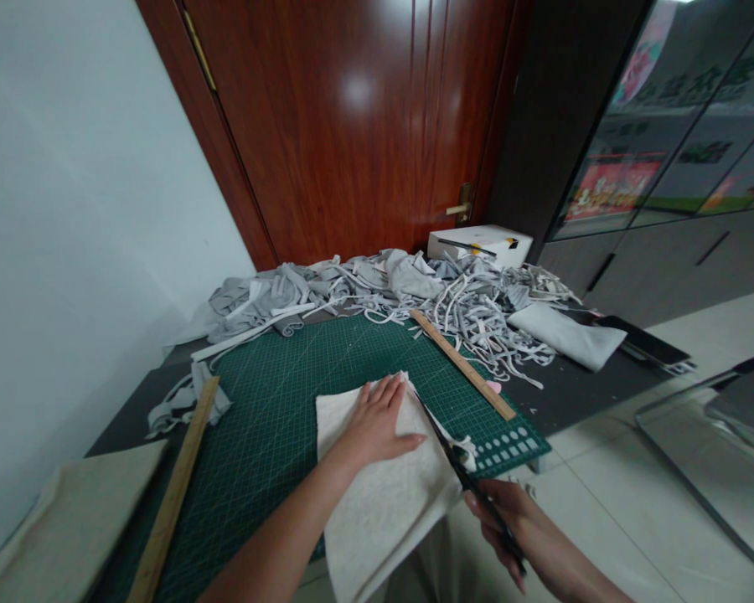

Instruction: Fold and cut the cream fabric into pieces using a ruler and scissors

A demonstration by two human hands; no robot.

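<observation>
My left hand flat, grip apart, on white cloth, my right hand grip clamped on scissors at its edge, green mat beneath

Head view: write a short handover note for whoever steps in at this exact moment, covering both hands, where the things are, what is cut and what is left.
Left hand: flat, palm down, pressing the white cloth onto the green cutting mat.
Right hand: grips the scissors, blades along the cloth's right edge.
Cloth: lies on the mat, its near end hanging over the table edge.
Done: a narrow strip is partly cut free along the right edge; a pile of grey strips sits at the mat's far side.
Left: most of the cloth is uncut.
Nearby: one wooden ruler right of the cloth, another wooden ruler on the left.
</observation>
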